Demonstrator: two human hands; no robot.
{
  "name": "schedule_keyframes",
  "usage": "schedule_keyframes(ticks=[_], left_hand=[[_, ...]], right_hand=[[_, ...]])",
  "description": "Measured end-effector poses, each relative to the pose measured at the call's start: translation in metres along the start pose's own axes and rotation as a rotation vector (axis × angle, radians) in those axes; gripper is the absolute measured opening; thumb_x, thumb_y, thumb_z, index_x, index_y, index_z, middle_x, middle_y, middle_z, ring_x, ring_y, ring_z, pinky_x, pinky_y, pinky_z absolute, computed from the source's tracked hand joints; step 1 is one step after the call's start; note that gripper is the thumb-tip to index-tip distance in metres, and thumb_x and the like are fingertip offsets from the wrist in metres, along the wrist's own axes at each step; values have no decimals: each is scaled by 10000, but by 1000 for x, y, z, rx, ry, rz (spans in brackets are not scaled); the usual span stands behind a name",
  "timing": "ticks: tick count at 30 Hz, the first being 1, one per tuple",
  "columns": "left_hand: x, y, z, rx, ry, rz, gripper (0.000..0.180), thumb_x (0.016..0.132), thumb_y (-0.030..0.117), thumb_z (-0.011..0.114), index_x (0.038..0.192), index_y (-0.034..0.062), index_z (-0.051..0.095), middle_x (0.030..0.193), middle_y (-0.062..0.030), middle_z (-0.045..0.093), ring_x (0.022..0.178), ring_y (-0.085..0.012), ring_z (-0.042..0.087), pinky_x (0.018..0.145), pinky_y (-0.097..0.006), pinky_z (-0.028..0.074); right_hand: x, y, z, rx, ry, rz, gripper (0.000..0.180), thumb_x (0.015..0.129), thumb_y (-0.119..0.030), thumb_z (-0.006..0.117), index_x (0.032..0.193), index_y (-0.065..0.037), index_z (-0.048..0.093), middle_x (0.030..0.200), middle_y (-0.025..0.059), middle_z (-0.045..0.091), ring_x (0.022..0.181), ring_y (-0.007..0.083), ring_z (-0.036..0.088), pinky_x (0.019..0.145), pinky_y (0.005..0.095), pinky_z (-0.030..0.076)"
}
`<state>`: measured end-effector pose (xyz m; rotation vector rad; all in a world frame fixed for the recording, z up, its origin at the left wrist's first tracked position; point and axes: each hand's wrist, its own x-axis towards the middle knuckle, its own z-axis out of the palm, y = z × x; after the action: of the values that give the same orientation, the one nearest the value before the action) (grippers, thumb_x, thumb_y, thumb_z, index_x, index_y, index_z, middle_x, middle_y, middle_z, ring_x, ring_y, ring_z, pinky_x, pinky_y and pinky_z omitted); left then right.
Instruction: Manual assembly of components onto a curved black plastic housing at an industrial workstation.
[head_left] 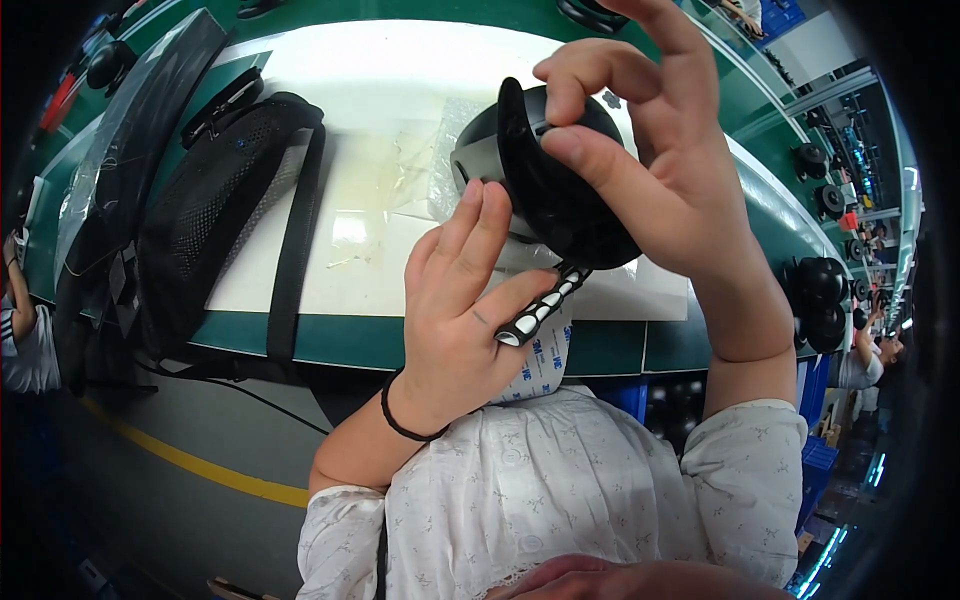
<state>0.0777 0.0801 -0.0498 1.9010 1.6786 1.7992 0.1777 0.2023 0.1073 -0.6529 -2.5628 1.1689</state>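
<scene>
helmet (560,190) above table (400,80), backpack (215,210) left, perhaps film (390,170) behind

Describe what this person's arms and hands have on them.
Both hands are bare, no gloves. The left hand has a thin black band around its wrist. The right hand has none. Short white sleeves with a faint small pattern end near the elbows.

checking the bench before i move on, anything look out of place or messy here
Mostly tidy. One oddity: a crumpled clear plastic bag lies loose on the white work mat. A black-and-white patterned strip dangles from the rounded black plastic helmet-like shell, which the right hand holds while the left hand touches it.
</scene>
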Motion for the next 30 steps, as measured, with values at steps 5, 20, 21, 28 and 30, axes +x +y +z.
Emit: schedule_keyframes(ticks=[5, 20, 21, 28, 30], left_hand=[[-2, -3, -3, 42, -10, -8, 221, 584, 31, 633, 796, 92, 634, 1305, -179, 385, 1205, -329, 369, 856, -385, 323], [-2, -6, -4, 77, -9, 7, 235, 584, 26, 630, 809, 92, 639, 1301, -174, 392, 1198, -331, 379, 855, -391, 324], [-2, -5, -4, 65, -14, 19, 235, 584, 26, 630, 809, 92, 639, 1301, -174, 392, 1198, -331, 379, 855, -391, 324], [-4, -8, -2, 86, -25, 44, 295, 535, 24, 686, 820, 87, 642, 1309, -226, 356, 1197, -355, 366, 843, -383, 328], [-3, -6, -1, 104, -4, 44, 295, 540, 19, 697, 822, 91, 645, 1317, -223, 346, 1194, -356, 368, 840, -380, 329]], right_hand=[[14, 16, 16, -50, 53, -214, 558, 794, -12, 524, 1259, -22, 216, 873, 98, 544, 871, 172, 517, 827, 296, 367], [-14, 44, 18, -362, 310, -472, 393, 749, -138, 627, 1091, -47, 456, 1147, 132, 513, 1153, 221, 411, 992, 367, 245], [-19, 53, 10, -351, 388, -447, 336, 745, -153, 636, 1029, -56, 485, 1182, 142, 476, 1164, 239, 395, 998, 372, 239], [-28, 106, -11, 55, 454, -268, 126, 823, -201, 563, 861, -81, 553, 1291, 140, 371, 1202, 246, 342, 967, 348, 262], [-25, 107, -11, 187, 394, -212, 128, 834, -203, 546, 861, -78, 553, 1286, 138, 375, 1195, 237, 349, 957, 349, 282]])
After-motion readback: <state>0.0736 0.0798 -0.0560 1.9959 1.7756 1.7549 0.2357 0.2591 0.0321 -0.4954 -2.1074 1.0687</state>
